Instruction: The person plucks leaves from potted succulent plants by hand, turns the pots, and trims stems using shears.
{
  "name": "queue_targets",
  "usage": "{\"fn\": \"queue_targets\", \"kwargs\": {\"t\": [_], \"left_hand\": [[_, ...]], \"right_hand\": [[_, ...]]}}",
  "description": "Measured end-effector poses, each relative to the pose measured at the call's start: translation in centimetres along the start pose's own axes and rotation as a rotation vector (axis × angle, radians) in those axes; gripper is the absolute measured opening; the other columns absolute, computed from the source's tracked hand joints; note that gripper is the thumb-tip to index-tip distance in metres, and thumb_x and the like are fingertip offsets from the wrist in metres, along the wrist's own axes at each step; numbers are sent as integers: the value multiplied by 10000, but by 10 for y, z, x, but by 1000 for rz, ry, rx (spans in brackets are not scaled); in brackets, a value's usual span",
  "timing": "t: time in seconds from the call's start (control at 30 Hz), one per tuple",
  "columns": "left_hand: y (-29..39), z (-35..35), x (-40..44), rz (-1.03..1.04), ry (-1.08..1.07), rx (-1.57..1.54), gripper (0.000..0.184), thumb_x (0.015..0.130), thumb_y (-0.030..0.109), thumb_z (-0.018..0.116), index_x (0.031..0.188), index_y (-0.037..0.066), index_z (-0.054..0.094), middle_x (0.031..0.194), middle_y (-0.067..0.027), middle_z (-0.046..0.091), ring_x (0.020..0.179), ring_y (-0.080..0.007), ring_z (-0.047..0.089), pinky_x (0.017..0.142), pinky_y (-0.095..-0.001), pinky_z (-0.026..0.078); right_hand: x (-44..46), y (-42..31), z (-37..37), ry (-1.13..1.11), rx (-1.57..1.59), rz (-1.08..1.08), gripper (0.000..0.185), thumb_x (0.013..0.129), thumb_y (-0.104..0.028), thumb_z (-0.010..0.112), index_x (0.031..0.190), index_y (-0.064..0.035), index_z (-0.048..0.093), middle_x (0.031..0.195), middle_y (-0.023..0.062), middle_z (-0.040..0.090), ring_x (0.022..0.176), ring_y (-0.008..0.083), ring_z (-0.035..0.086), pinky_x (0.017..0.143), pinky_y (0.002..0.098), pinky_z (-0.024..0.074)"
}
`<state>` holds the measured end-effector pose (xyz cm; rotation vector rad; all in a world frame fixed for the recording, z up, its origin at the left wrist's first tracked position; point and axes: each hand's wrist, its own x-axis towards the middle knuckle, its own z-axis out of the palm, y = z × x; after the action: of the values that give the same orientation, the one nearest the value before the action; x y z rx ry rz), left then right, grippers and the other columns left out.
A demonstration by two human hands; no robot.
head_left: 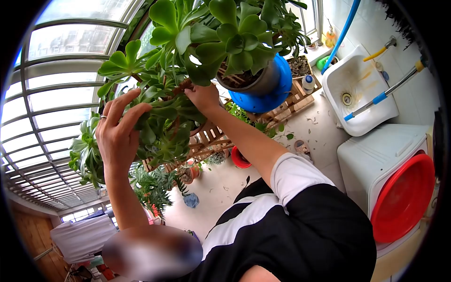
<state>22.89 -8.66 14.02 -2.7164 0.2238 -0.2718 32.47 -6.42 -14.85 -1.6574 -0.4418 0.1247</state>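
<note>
Large green succulents (162,110) with rosettes of thick leaves fill the upper left. My left hand (118,128), with a ring on one finger, is at their left side, fingers apart and bent over the leaves. Among the leaves, my right hand (203,97) has its fingers closed at a brownish stem (182,86); leaves partly hide the fingertips. Just right of this hand, a bigger succulent (237,43) grows in a dark pot (256,82) on a blue basin (281,89).
Wooden slat stands (296,101) hold plants and a white bottle (308,82). Window bars (61,89) line the left. A white sink (340,75), a blue hose (345,35) and a red basin (403,197) are right. Fallen leaves dot the floor (211,188).
</note>
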Motion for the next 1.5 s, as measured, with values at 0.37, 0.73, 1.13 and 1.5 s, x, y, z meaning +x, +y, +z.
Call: {"fn": "queue_targets", "kwargs": {"t": [0.37,0.73,1.13,1.5], "left_hand": [[-5,2,-1,-1,10,-17,481,604,-95,565,980,168,707,1186,3,662,1072,-253,635,741,-390,522],[-3,2,-4,-10,-9,-14,494,595,-101,559,985,164,706,1199,3,661,1079,-259,634,762,-387,531],[-5,0,0,-12,-10,-38,467,612,-98,535,979,137,702,1176,-25,666,1085,-279,634,850,-406,541],[-4,1,2,-25,-3,-20,431,651,-89,571,978,159,706,1178,7,660,1070,-247,638,809,-395,548]], "right_hand": [[1,7,13,-2,-59,44,350,824,-406,718,942,-77,719,758,137,694,737,334,694,656,440,558],[3,0,8,-114,-38,122,396,798,-449,732,951,-87,685,783,106,698,815,320,693,713,440,547],[-2,1,5,-71,-215,-57,270,847,-365,665,897,-101,676,772,97,694,734,308,687,652,450,524],[-22,20,-8,214,148,-393,68,843,-213,691,861,-156,724,786,38,699,674,274,674,584,394,524]]}}
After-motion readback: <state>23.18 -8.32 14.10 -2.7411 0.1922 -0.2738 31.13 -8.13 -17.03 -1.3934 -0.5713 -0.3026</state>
